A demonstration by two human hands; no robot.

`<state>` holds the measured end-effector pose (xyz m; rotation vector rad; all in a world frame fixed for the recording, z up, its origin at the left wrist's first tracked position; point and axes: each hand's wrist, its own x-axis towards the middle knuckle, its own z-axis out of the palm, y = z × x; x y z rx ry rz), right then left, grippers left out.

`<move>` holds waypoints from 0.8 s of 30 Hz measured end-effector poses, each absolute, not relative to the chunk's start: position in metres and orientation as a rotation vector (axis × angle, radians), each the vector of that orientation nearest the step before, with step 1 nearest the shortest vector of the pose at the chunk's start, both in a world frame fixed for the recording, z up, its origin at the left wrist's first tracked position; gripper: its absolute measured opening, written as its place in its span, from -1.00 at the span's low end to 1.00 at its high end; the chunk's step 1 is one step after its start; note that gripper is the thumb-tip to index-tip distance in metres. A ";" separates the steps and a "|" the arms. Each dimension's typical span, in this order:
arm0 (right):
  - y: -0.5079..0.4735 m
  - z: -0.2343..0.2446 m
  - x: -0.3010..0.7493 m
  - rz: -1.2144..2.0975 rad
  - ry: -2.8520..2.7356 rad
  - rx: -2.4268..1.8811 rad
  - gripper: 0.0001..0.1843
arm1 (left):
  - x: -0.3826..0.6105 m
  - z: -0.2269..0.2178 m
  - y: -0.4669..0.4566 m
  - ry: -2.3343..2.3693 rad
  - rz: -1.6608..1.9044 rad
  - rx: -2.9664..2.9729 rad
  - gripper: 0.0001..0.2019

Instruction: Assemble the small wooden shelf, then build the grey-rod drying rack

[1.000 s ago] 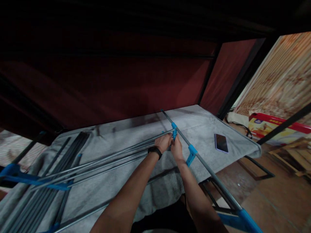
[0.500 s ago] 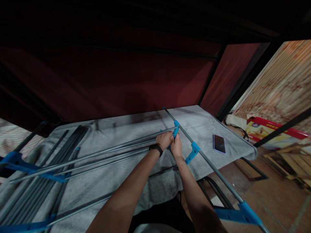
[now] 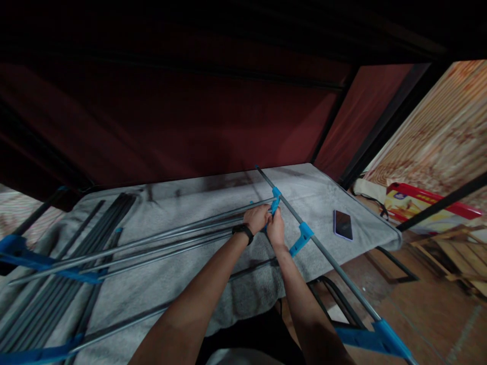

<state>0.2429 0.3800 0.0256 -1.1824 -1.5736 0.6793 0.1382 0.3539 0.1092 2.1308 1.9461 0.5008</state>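
My left hand [image 3: 255, 218], with a black band on its wrist, is closed around the right end of a grey metal tube [image 3: 213, 217]. Pressed close beside it, my right hand [image 3: 276, 230] grips a blue plastic connector [image 3: 275, 204], partly hidden by the fingers. That connector sits on a long metal pole [image 3: 331, 259] slanting across the right side. Lower on the pole is a second blue connector [image 3: 302, 237], and a third blue connector [image 3: 384, 337] is near the bottom. Several tubes run left from my hands to a blue bracket [image 3: 49, 263]. Exactly where the tube end meets the connector is hidden.
A grey cloth [image 3: 182, 203] covers the surface. Loose dark tubes [image 3: 68, 274] lie bundled at left. A phone [image 3: 343, 225] rests right of the pole. Beyond the edge are a red and yellow box [image 3: 422, 208] and wooden slats [image 3: 452, 258]. A dark red panel [image 3: 213, 126] rises behind.
Both hands keep their hold at the connector, with barely any movement. The left ends of the tubes and bracket appear shifted slightly left in view.
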 end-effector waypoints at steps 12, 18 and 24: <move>0.373 0.030 0.240 0.659 -1.610 -1.234 -0.59 | 0.140 0.117 0.349 1.921 0.458 2.075 -0.78; 0.369 0.032 0.248 0.606 -1.720 -1.437 -0.52 | 0.145 0.116 0.349 1.917 0.469 2.174 -0.75; 0.377 0.017 0.254 0.543 -1.740 -1.454 -0.48 | 0.142 0.102 0.308 1.979 0.677 2.530 -0.62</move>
